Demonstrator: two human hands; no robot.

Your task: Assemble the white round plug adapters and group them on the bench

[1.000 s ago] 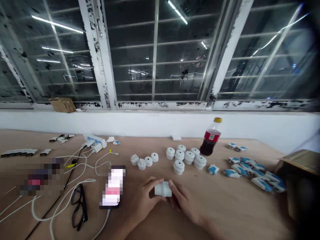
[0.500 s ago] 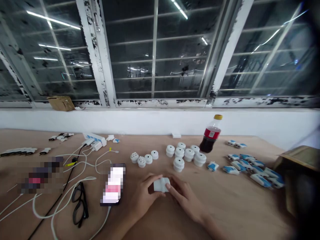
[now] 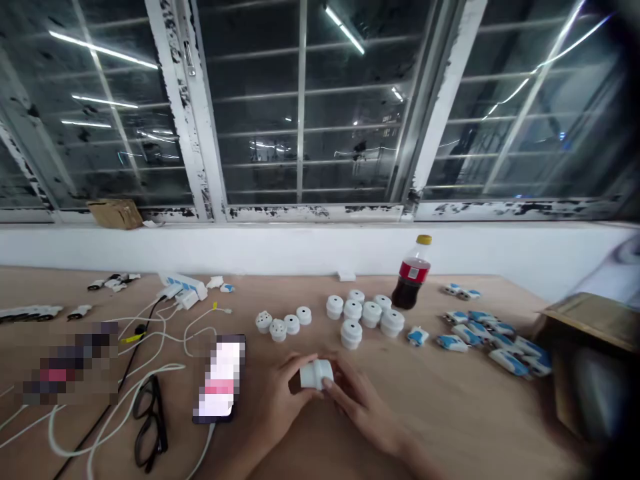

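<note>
Two hands, left hand point(image 3: 283, 393) and right hand point(image 3: 363, 403), together clamp one white round adapter point(image 3: 315, 375) just above the surface point(image 3: 450, 413) (more white adapters point(image 3: 363, 313) sit beyond)

The left hand point(image 3: 283, 393) and right hand point(image 3: 363, 400) are turning the white round plug point(image 3: 315, 375) between them: a second ago it was lying sideways, and now it is sitting more upright, with the right fingers closing further in under it.

Cola bottle point(image 3: 410, 277), glasses point(image 3: 149, 420), perhaps chargers point(image 3: 493, 337)
</note>
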